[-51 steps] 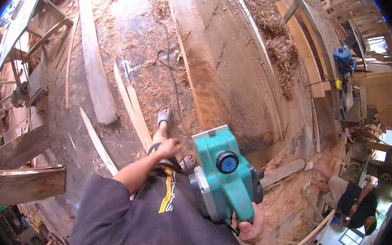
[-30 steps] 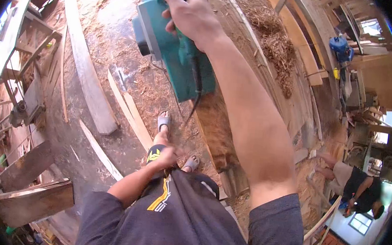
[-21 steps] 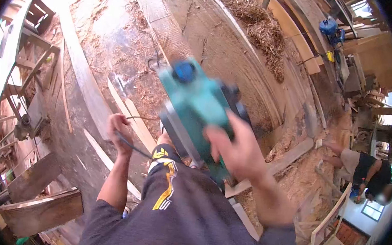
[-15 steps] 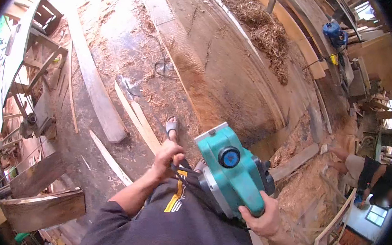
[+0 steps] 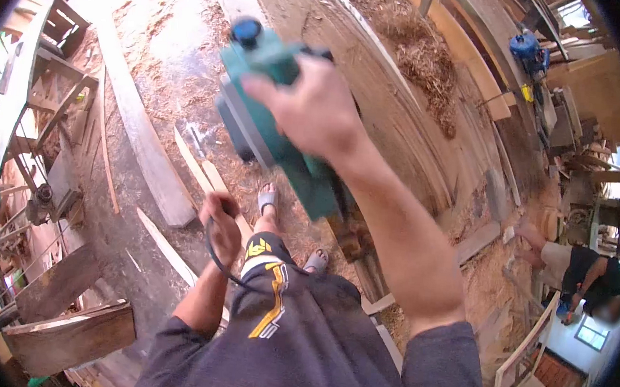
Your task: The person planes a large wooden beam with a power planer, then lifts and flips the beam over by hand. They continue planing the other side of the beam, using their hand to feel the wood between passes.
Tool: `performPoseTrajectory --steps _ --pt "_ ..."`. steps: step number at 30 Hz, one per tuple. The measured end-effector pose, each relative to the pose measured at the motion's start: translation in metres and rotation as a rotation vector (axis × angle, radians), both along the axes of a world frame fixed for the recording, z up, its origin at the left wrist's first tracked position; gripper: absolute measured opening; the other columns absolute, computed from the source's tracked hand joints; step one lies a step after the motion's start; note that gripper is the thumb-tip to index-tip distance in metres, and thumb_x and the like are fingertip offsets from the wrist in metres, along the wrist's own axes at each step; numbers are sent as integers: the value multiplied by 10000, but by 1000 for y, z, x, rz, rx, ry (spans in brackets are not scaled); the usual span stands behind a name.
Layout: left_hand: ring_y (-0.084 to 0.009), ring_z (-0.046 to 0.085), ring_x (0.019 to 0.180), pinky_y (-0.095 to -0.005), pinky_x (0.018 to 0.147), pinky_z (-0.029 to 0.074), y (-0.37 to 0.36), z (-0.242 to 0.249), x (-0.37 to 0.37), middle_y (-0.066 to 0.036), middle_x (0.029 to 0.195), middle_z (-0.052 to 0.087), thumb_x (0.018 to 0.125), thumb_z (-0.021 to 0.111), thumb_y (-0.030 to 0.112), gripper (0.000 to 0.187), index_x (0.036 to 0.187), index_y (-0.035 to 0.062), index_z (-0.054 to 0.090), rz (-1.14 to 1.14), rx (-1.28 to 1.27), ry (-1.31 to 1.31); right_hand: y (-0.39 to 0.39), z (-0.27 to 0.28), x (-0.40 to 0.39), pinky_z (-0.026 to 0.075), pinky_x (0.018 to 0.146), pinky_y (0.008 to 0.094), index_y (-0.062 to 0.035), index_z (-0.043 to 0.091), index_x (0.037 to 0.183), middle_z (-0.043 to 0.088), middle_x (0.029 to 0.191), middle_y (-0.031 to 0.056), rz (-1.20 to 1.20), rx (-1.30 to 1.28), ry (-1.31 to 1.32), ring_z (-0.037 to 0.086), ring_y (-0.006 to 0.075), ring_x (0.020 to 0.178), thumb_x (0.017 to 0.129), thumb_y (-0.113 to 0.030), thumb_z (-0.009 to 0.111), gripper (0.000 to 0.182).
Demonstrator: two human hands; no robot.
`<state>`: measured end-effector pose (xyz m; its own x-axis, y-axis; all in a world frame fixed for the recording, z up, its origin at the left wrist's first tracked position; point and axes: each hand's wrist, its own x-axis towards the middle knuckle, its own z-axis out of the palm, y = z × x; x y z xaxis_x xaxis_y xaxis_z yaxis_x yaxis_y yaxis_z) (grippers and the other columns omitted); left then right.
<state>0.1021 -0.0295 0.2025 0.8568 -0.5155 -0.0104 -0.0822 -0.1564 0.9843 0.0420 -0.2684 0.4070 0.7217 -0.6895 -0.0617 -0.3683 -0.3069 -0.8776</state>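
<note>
My right hand (image 5: 317,109) grips a teal electric planer (image 5: 256,119) by its top handle, arm stretched forward. The planer, blurred by motion, overlaps the wide wooden slab (image 5: 397,124) in this view, its dark knob toward the far end. My left hand (image 5: 223,224) is closed around a black power cord (image 5: 218,261) near my left thigh. From that hand the cord loops down and across the front of my shirt.
Shavings litter the floor, with a heap of shavings (image 5: 428,64) beyond the slab. Long boards (image 5: 143,123) lie on the left, near a wooden frame (image 5: 60,61). A blue power tool (image 5: 527,49) sits at upper right. Another person (image 5: 587,273) bends over work at right.
My right hand has swung the planer forward and left, from beside my waist out to the slab. My left hand, still on the cord, has moved slightly left and forward.
</note>
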Motion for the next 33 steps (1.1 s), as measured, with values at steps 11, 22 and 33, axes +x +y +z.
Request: performPoseTrajectory --steps 11,22,33 --pt "-155 652 872 -298 766 533 -73 126 2 -90 1035 679 882 750 138 334 1184 36 651 -478 -187 -348 124 -11 -217 539 837 374 12 501 1389 691 1021 189 -156 249 -68 693 293 939 951 -300 631 554" --pt "-323 653 628 -449 543 529 -93 150 -65 -106 714 601 872 696 431 365 853 90 563 -980 31 -697 190 -33 -324 474 538 263 61 444 1392 597 713 47 -183 263 -21 574 113 585 947 -517 607 748" --pt "-106 555 724 -256 660 457 -143 81 159 -10 815 609 1021 580 262 258 1028 29 692 32 -173 18 13 -32 3 550 788 383 6 529 1366 718 980 199 -160 30 -183 730 289 904 975 -263 607 481"
